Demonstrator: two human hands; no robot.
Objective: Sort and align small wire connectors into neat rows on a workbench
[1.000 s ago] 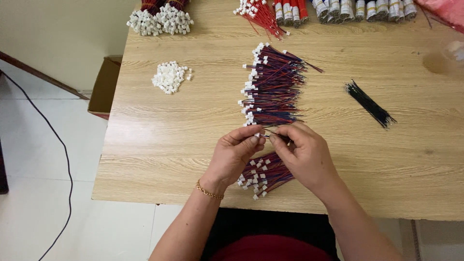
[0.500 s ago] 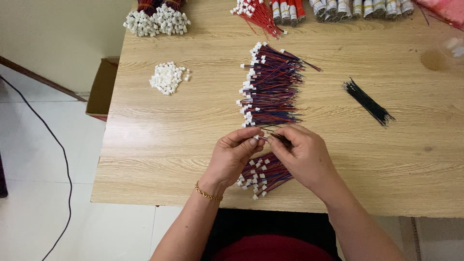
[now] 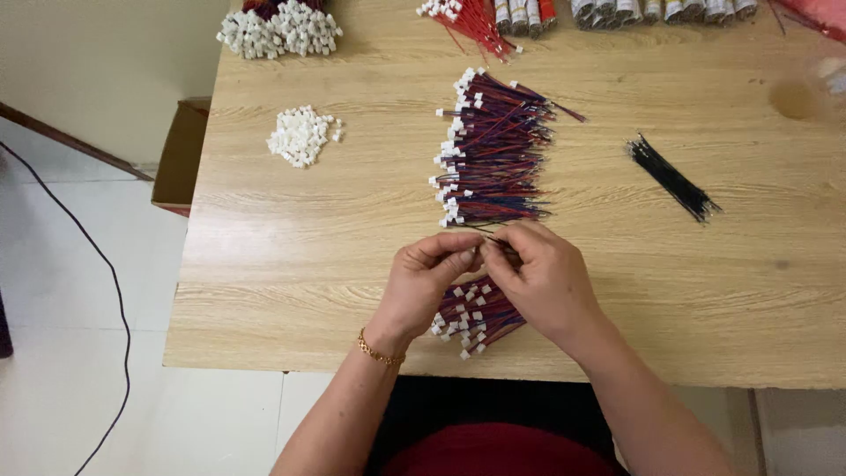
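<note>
- Fingers [image 3: 458,258] of the left hand [image 3: 427,286] are pinched narrow and are met tip to tip by those of the right hand [image 3: 542,278]; a thin dark wire [image 3: 495,239] is held between the two pinches, though whether a connector is gripped as well cannot be told
- A gold bracelet [image 3: 379,351] is worn on the left wrist
- Under both hands, near the front edge of the surface [image 3: 291,256], a small bundle [image 3: 476,317] of red and blue wires with white plugs is seen; it is partly covered by the hands
- Just beyond the fingertips a larger row [image 3: 489,150] of the same wires is laid out, white plugs to the left, loose ends to the right
- A black wire bunch [image 3: 674,178] is laid aslant well to the right; a heap of loose white plugs [image 3: 301,135] is placed well to the left
- At the far edge a bigger white heap [image 3: 280,29], red wires [image 3: 471,18] and a line of rolls [image 3: 617,11] are ranged
- A cardboard box [image 3: 181,154] is set beside the left edge; a black cable [image 3: 84,256] is trailed over the floor
</note>
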